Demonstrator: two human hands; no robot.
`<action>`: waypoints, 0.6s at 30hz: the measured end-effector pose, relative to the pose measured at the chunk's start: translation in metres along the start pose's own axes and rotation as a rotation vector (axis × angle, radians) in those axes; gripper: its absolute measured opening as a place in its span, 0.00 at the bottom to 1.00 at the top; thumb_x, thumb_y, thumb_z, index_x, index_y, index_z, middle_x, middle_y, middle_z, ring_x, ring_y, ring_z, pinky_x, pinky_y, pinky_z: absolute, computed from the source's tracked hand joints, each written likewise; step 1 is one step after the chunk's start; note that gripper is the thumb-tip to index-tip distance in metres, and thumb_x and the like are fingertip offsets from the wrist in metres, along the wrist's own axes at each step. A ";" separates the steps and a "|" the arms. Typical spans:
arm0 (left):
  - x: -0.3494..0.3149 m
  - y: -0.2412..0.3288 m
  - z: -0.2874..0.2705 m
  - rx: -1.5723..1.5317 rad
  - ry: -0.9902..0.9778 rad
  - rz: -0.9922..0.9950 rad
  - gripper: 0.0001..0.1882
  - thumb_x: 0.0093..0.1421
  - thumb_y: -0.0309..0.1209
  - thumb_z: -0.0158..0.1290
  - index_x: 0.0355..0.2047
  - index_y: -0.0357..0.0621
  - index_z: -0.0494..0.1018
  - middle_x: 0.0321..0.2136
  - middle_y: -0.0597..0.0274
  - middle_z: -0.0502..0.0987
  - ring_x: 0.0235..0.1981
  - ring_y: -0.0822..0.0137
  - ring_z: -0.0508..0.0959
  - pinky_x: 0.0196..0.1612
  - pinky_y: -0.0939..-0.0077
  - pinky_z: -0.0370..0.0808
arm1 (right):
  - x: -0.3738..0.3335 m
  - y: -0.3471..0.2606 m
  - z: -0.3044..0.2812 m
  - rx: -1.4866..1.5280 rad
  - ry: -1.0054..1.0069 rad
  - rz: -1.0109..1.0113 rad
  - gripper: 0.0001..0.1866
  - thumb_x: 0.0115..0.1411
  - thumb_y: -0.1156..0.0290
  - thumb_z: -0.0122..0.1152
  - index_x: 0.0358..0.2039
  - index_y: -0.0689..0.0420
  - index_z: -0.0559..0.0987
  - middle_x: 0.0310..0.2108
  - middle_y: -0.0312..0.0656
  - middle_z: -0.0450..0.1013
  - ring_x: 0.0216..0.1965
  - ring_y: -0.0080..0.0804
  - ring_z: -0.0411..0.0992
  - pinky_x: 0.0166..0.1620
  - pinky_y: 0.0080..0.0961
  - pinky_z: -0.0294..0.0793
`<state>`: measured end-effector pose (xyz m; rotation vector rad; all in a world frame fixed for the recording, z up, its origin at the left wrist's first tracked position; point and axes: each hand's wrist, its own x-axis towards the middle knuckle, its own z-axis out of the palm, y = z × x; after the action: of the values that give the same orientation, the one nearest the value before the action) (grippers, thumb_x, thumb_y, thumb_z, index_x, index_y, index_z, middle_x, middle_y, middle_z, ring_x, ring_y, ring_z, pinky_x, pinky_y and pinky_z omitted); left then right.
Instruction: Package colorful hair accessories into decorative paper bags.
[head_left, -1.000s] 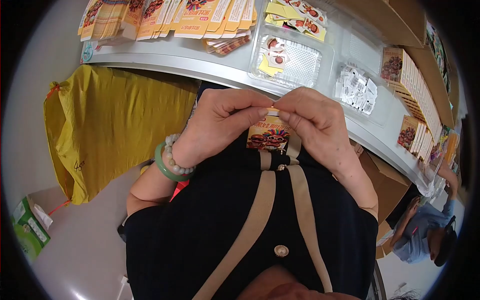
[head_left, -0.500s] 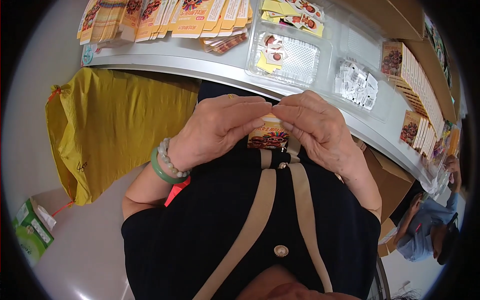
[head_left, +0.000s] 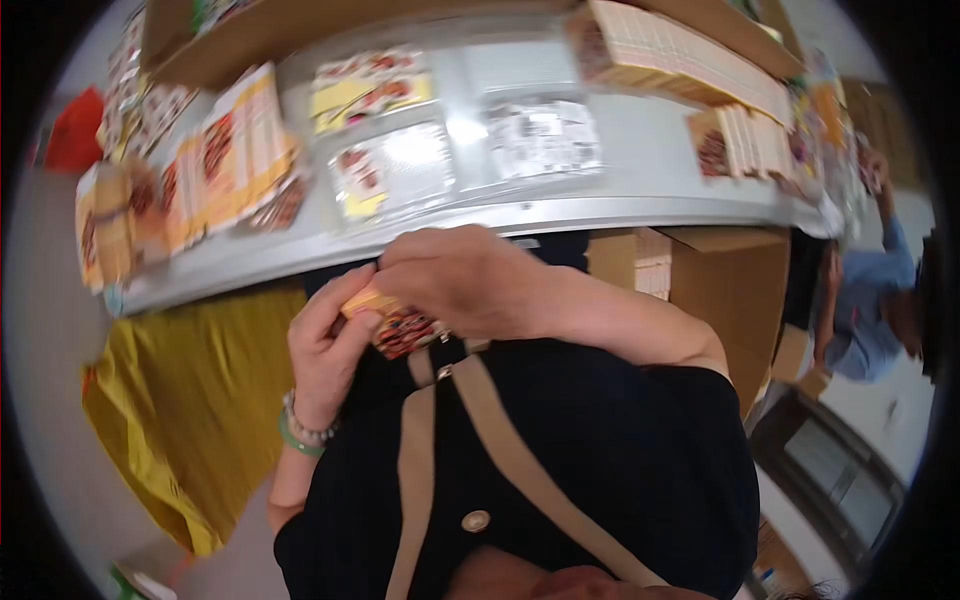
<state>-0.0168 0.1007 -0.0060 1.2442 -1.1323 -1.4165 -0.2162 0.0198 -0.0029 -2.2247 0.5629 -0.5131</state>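
Close against the chest, just below the grey table edge (head_left: 560, 215), both hands meet on a small orange and red sachet (head_left: 395, 325). On the near side of that edge, the left hand (head_left: 330, 350) pinches the sachet's left end between thumb and curled fingers, while the right hand (head_left: 470, 285) is closed over its top, fingers folded down on it. Both grips are clamped on the sachet, which hangs clear of the table, touching or nearly touching the dark top with tan straps (head_left: 520, 460).

Judging from this, the sachet looks whole; I cannot tell whether any corner is torn or folded, since the right hand hides it. Whatever is being done to it seems to be in its middle, not finished.

Beyond the table edge lie clear trays of packets (head_left: 395, 170), fanned orange cartons (head_left: 235, 155) to the left and stacked cartons (head_left: 745, 140) to the right. Under the edge, a yellow cloth (head_left: 190, 400) hangs to the left and a cardboard box (head_left: 720, 290) stands to the right. Room for the hands is tight: the table edge lies just ahead and the body behind, with freer space toward the left above the cloth. Another person in blue (head_left: 865, 310) works well apart, far right of the box
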 end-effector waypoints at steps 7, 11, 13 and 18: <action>0.043 0.024 0.018 0.047 0.077 0.141 0.18 0.60 0.22 0.48 0.51 0.31 0.68 0.44 0.57 0.74 0.41 0.72 0.75 0.46 0.79 0.70 | -0.018 -0.018 -0.032 0.297 0.374 0.337 0.28 0.50 0.76 0.65 0.52 0.61 0.68 0.40 0.43 0.71 0.40 0.29 0.73 0.40 0.26 0.73; 0.051 0.038 0.029 0.252 0.009 0.226 0.20 0.55 0.18 0.52 0.49 0.37 0.71 0.39 0.56 0.75 0.34 0.72 0.77 0.37 0.79 0.73 | -0.073 -0.012 -0.086 0.023 0.881 0.658 0.28 0.55 0.80 0.59 0.57 0.62 0.64 0.44 0.46 0.71 0.37 0.30 0.74 0.40 0.22 0.75; 0.062 0.037 0.021 0.465 0.009 0.398 0.12 0.53 0.19 0.54 0.39 0.36 0.75 0.32 0.54 0.76 0.29 0.66 0.77 0.33 0.77 0.72 | -0.114 0.011 -0.126 -0.187 0.928 0.743 0.27 0.57 0.80 0.56 0.58 0.62 0.64 0.44 0.48 0.71 0.39 0.28 0.73 0.39 0.22 0.76; 0.075 0.036 -0.013 0.832 0.358 0.635 0.06 0.51 0.20 0.55 0.32 0.37 0.75 0.28 0.52 0.76 0.29 0.56 0.76 0.33 0.69 0.72 | -0.207 0.089 -0.167 -1.102 0.661 0.915 0.22 0.58 0.71 0.55 0.52 0.63 0.69 0.46 0.50 0.71 0.46 0.42 0.70 0.49 0.33 0.68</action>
<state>-0.0075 0.0200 0.0166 1.4107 -1.7200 -0.2108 -0.4940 -0.0198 -0.0042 -2.2729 2.5290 -0.4637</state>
